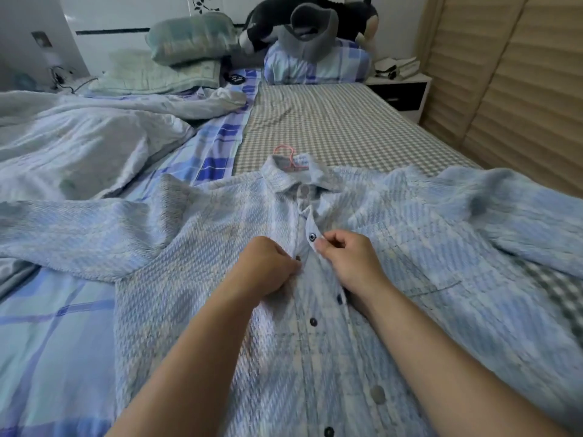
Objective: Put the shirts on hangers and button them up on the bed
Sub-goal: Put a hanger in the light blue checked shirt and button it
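Note:
A light blue plaid shirt [195, 234] lies front up across the bed, sleeves spread to both sides. A pink hanger [288, 160] sits inside it, its hook poking out above the collar. Several dark buttons run down the placket, and those below my hands look fastened. My left hand [268, 266] pinches the left edge of the placket at chest height. My right hand [345, 257] pinches the right edge, where a snap stud [312, 236] shows just above my fingers. The neck of the shirt is open.
The bed carries a grey checked sheet [331, 127] and a blue plaid sheet [56, 326]. A crumpled pale quilt [79, 143] lies at the left. Pillows [315, 63] and a plush animal [315, 14] are at the headboard. A nightstand [400, 89] and wooden slatted doors [511, 89] stand at the right.

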